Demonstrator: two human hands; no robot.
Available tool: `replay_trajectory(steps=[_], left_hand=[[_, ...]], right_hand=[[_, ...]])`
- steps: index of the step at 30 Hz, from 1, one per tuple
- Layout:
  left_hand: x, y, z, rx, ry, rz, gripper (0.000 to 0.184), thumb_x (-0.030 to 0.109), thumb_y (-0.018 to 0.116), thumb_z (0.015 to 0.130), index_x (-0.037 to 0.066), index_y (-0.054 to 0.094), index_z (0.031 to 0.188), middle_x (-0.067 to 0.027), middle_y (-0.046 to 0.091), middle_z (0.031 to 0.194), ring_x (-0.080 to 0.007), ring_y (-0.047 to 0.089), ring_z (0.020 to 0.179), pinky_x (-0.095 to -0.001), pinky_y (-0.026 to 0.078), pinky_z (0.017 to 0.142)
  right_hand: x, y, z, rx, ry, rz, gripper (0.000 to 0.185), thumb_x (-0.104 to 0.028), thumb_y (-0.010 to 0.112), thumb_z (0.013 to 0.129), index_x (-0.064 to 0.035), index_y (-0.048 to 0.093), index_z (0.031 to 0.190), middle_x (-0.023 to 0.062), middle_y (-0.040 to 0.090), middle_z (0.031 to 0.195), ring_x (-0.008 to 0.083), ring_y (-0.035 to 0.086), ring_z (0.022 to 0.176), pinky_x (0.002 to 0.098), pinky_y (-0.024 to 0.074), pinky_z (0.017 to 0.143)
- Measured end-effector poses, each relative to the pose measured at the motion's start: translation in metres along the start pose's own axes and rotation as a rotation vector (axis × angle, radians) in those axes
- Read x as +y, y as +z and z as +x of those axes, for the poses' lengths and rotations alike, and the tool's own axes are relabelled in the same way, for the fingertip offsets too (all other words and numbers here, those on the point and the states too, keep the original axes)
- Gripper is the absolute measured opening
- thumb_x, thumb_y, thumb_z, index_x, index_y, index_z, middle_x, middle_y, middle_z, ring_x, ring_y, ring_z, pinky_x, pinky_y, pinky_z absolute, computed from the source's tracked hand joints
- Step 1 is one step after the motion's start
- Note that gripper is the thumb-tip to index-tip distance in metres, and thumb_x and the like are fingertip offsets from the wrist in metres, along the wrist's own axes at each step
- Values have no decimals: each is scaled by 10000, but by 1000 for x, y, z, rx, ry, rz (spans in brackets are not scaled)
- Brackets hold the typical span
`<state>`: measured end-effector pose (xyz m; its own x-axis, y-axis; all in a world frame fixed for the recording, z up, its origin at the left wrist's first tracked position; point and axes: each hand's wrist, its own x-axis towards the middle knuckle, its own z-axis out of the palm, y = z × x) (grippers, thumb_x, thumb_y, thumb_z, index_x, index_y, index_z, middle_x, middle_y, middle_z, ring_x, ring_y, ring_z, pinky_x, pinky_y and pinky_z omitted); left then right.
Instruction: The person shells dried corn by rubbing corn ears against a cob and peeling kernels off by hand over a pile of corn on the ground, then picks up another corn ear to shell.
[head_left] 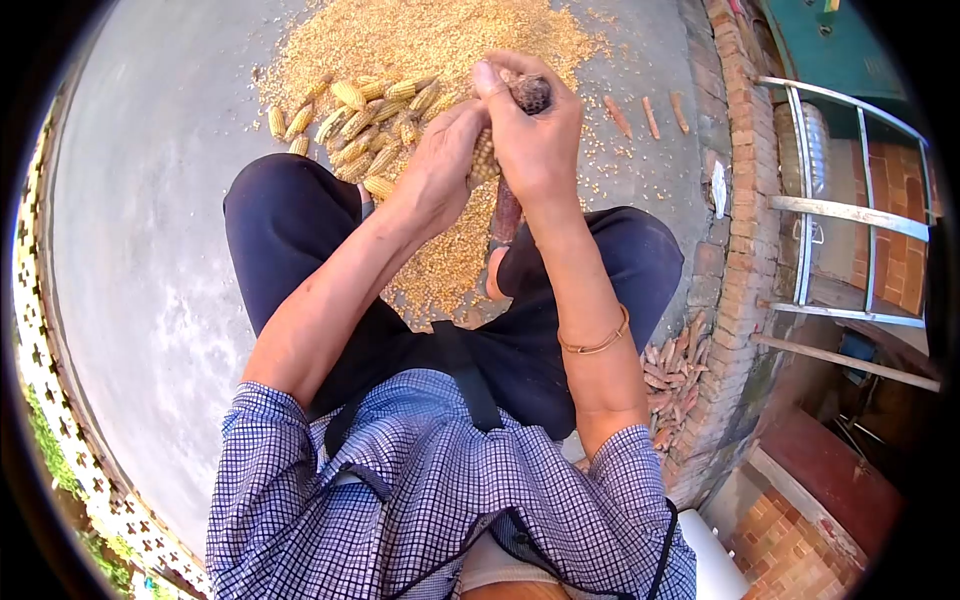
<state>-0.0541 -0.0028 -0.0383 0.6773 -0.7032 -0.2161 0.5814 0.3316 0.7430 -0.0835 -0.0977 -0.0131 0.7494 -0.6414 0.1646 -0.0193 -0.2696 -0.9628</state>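
Observation:
My left hand [445, 160] is closed around a corn ear [484, 160] whose yellow kernels show between the two hands. Against it, my right hand [537, 135] is wrapped round a reddish bare corn cob [507, 212], which sticks out below the palm. A dark rough end [532, 94] pokes out above the right thumb; I cannot tell which piece it belongs to. Loose kernels [440, 270] lie on the ground between my feet, under the hands. Just left of the hands is a heap of unshelled corn ears [365, 125].
A broad pile of kernels [430, 40] spreads over the grey concrete ahead. Several bare cobs [650, 117] lie to its right, with a heap of cobs [678, 375] beside my right knee. A low brick edge [750, 240] and metal railing [850, 210] border the right side.

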Motion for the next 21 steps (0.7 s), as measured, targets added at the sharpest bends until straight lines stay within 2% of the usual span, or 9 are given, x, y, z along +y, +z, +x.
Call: replay_trajectory(steps=[2, 3, 6, 7, 10, 13, 16, 19, 21], left_hand=[[10, 2, 3, 45, -139, -180, 330, 239, 409, 1030, -9, 522, 1216, -100, 622, 1066, -159, 591, 979, -344, 508, 837], [18, 6, 2, 50, -194, -200, 333, 216, 367, 1027, -12, 517, 1218, -134, 627, 1106, -209, 614, 1007, -404, 523, 884], [31, 7, -4, -56, -293, -236, 336, 227, 343, 1041, 21, 496, 1259, -119, 607, 1141, -240, 611, 1065, -425, 513, 974], [26, 0, 1, -152, -309, -323, 334, 211, 347, 1034, 19, 495, 1264, -129, 603, 1158, -251, 611, 1070, -457, 506, 1004], [28, 10, -1, -39, -323, -257, 344, 221, 339, 1040, 17, 496, 1267, -132, 601, 1170, -248, 609, 1078, -466, 510, 999], [25, 9, 0, -79, -296, -233, 361, 242, 341, 1046, 4, 491, 1271, -132, 597, 1179, -238, 606, 1087, -453, 501, 1024], [34, 20, -9, 75, -260, -95, 420, 307, 323, 1051, -23, 518, 1222, -152, 622, 1102, -234, 640, 976, -403, 545, 907], [33, 3, -6, -171, -240, -16, 467, 378, 358, 1044, -24, 534, 1205, -138, 638, 1022, -204, 642, 920, -352, 546, 781], [33, 0, -6, -244, -259, -10, 544, 445, 308, 1042, -7, 541, 1233, -127, 629, 1007, -155, 603, 843, -286, 498, 706]], right_hand=[[-11, -15, 8, -58, 80, 237, 308, -165, 742, 818, -43, 693, 1096, 27, 652, 768, 118, 611, 698, 273, 489, 676], [-13, -20, 10, -83, 67, 297, 365, -125, 733, 820, -32, 665, 1166, -14, 625, 791, 58, 568, 698, 242, 490, 650], [-9, -37, 13, -158, 197, 274, 354, -85, 691, 855, -44, 639, 1202, 52, 651, 966, 97, 624, 821, 255, 552, 675], [-8, -41, 14, -174, 189, 237, 357, -79, 688, 854, -22, 626, 1201, 43, 647, 934, 104, 627, 799, 259, 566, 655], [-11, -45, 15, -201, 256, 260, 337, -90, 700, 850, -9, 634, 1169, 41, 643, 913, 99, 627, 768, 244, 554, 638], [-14, -45, 13, -173, 286, 261, 327, -117, 723, 841, 1, 640, 1135, 31, 643, 867, 98, 628, 758, 255, 554, 641], [-14, -44, 11, -147, 308, 336, 286, -149, 738, 836, -5, 662, 1072, 22, 644, 822, 81, 605, 718, 240, 518, 617], [-9, -47, 15, -116, 235, 234, 201, -127, 734, 825, 9, 659, 952, 51, 647, 795, 95, 609, 655, 243, 527, 554], [-6, -47, 16, -106, 264, 286, 205, -147, 749, 820, -1, 662, 935, 47, 644, 790, 93, 601, 649, 242, 525, 553]])
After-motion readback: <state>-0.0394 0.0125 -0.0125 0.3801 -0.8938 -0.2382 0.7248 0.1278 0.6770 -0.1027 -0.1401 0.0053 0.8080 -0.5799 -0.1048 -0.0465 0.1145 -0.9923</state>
